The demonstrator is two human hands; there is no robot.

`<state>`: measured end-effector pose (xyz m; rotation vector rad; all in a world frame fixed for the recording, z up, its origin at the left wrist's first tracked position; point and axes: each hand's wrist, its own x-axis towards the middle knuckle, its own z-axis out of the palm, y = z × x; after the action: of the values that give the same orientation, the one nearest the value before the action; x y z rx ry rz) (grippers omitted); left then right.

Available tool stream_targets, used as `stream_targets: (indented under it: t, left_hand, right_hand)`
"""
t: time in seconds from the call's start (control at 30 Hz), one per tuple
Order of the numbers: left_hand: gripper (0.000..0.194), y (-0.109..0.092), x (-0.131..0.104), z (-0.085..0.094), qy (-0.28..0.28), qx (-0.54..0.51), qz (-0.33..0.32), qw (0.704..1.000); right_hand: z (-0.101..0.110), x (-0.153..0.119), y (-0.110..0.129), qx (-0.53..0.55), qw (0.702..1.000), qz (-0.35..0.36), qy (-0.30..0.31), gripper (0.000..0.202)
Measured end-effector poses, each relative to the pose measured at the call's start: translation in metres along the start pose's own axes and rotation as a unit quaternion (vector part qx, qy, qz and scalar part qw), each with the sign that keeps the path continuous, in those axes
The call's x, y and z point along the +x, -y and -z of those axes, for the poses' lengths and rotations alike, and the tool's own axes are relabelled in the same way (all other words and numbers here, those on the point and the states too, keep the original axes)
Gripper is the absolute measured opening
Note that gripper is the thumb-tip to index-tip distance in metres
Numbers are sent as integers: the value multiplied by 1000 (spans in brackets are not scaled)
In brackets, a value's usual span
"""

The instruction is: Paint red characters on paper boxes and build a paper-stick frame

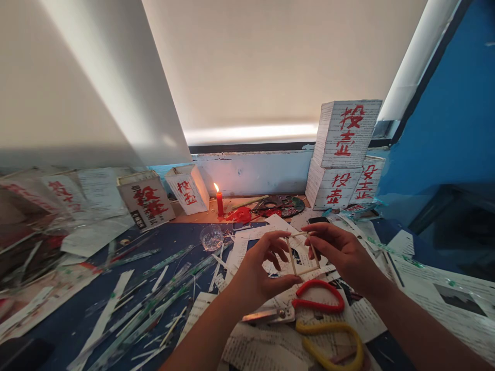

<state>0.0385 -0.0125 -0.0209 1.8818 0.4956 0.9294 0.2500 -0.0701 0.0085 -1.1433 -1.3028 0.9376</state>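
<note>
Both hands hold up a small square frame of thin wooden sticks (303, 253) above the paper-strewn table. My left hand (263, 268) pinches its left and lower side between thumb and fingers. My right hand (340, 252) grips its right side and top corner. Just below the hands lie scissors (309, 306) with one red and one yellow handle loop, on printed paper sheets (270, 350).
A lit red candle (219, 202) stands at the back by the wall. Paper boxes with red characters are stacked back right (344, 154), and more stand back left (146, 200). A small glass cup (212, 237) sits on the blue tabletop (77, 319) amid several paper strips (147, 304).
</note>
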Motion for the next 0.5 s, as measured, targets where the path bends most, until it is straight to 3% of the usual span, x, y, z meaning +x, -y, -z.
stream_targets:
  t: [0.5]
  left_hand:
    - [84, -1, -1, -1, -3, 4, 0, 1000]
  right_hand:
    - [1, 0, -1, -5, 1000, 0, 1, 19]
